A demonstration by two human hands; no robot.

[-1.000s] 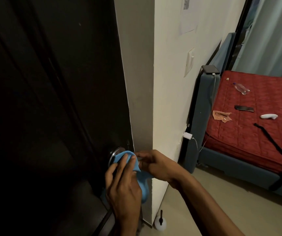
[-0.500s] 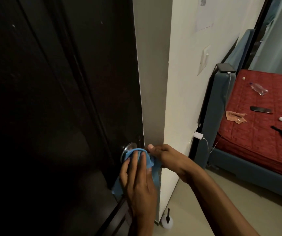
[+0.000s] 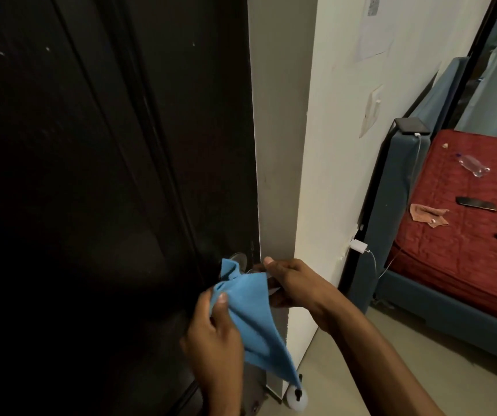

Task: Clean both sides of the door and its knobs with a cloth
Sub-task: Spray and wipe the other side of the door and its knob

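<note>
A dark door (image 3: 91, 175) fills the left of the head view, its edge against a pale wall. A metal knob (image 3: 239, 259) shows low on the door, mostly hidden behind a blue cloth (image 3: 250, 313). My left hand (image 3: 214, 340) pinches the cloth's left edge between thumb and fingers. My right hand (image 3: 292, 282) grips the cloth's upper right corner, close to the door edge. The cloth is stretched between both hands just below the knob, and its lower tip hangs down to the right.
A white wall corner (image 3: 310, 175) stands right of the door. A white door stopper (image 3: 296, 399) sits on the floor below. At the right is a bed (image 3: 466, 235) with a red cover holding several small items, and a charger (image 3: 358, 246) plugged into the wall.
The cloth has come off the knob. My left hand moved down and back from a flat press to pinching the cloth's edge, and the cloth now hangs spread between both hands.
</note>
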